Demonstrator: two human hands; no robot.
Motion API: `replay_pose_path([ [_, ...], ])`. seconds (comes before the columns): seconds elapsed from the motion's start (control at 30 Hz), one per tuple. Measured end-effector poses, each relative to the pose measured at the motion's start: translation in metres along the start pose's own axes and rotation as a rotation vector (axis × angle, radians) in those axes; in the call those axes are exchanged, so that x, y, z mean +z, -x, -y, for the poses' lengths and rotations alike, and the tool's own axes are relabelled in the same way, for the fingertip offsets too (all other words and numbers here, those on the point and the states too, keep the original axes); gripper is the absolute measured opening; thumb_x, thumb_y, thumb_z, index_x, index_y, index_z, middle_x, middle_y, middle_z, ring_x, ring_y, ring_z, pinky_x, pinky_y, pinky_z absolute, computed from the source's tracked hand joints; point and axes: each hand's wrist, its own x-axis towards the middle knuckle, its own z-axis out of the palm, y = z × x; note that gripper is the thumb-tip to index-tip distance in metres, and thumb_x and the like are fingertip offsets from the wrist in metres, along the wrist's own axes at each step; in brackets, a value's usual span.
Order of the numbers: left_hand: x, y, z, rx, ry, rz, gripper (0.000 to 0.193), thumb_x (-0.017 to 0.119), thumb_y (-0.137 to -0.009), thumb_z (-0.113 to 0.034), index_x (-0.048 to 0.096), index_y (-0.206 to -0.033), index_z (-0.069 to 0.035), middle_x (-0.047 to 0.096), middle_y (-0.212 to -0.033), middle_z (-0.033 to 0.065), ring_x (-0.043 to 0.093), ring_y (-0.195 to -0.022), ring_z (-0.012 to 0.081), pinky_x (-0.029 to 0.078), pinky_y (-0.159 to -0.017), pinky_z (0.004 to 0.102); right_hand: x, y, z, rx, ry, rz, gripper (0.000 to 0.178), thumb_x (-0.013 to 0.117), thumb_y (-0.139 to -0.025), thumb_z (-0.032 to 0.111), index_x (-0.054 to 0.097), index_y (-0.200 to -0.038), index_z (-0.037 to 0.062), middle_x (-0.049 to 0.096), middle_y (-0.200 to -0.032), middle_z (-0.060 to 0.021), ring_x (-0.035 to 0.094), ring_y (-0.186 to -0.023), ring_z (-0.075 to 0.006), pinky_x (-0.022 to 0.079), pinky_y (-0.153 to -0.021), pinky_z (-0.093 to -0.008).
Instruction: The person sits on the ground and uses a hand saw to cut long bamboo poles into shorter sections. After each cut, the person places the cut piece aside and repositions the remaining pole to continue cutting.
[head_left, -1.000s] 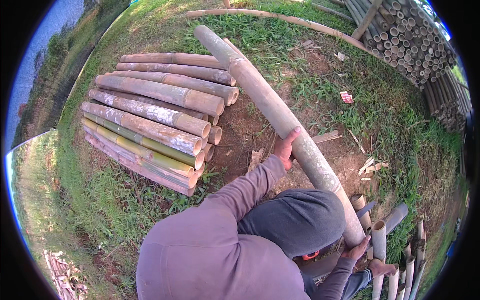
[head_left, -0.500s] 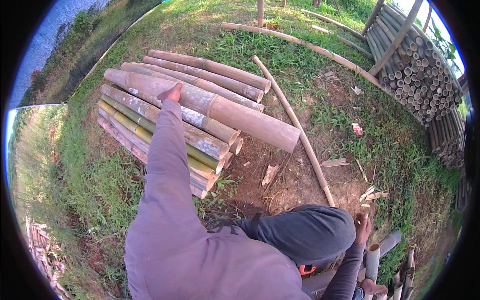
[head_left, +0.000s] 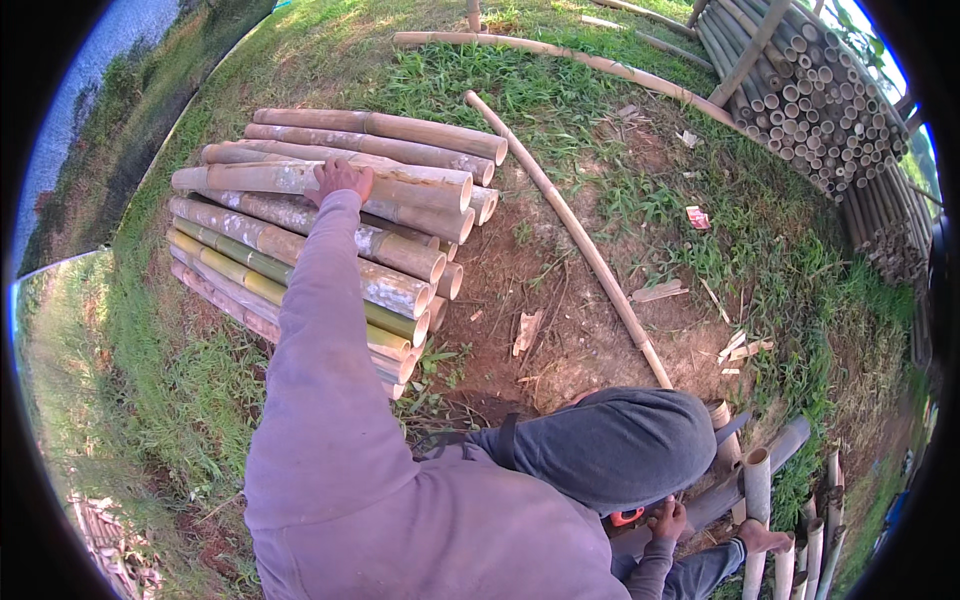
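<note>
My left arm reaches out to a stack of cut bamboo poles. My left hand is closed over the top bamboo pole, fingers curled across its upper side. Beside my bent knee, my right hand is closed low down; what it grips is mostly hidden. An orange-handled object lies close to that hand. From behind the knee a dark, blade-like strip sticks out; whether it joins what the right hand holds cannot be made out.
Upright bamboo posts and a thick slanting pole stand by my bare foot. One long pole lies on the soil. Bamboo chips are scattered nearby. A large bamboo stack rises at the far right.
The top pole has shifted left and now lies in line with the stack, my left hand further over it. My right hand has drawn back left and down beside the knee. The blade-like strip has appeared.
</note>
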Motion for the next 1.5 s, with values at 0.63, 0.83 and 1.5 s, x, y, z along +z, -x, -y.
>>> replay_pose_path([
  [0.63,0.051,0.127,-0.022,0.687,0.101,0.104,0.073,0.079,-0.078,-0.036,0.058,-0.147,-0.029,0.046,-0.164,0.0018,0.024,-0.163,0.0324,0.001,-0.125,0.0801,0.01,0.018,0.022,-0.38,0.386,0.026,0.033,0.076,-0.101,0.028,0.071,-0.111,-0.0034,0.076,-0.096,-0.0123,0.071,-0.088,-0.0203,0.058,-0.082,-0.0361],
  [0.83,0.04,0.174,-0.056,0.718,0.031,-0.161,0.08,0.079,-0.085,-0.041,0.05,-0.158,-0.024,0.043,-0.166,0.0125,0.033,-0.157,0.0417,0.016,-0.129,0.0701,0.022,0.023,0.023,-0.254,0.301,-0.066,0.039,0.078,-0.098,0.03,0.071,-0.121,-0.0013,0.078,-0.11,-0.0206,0.077,-0.104,-0.0311,0.059,-0.093,-0.0416],
  [1.5,0.039,0.908,-0.444,2.484,-0.331,0.236,0.105,0.088,-0.076,-0.062,0.039,-0.156,-0.013,0.067,-0.14,0.0203,0.064,-0.132,0.0403,0.05,-0.112,0.0528,0.036,0.024,-0.008,-0.063,0.31,0.23,0.059,0.072,-0.096,0.05,0.066,-0.134,0.0053,0.075,-0.126,-0.0224,0.07,-0.121,-0.0413,0.054,-0.104,-0.0497],
])
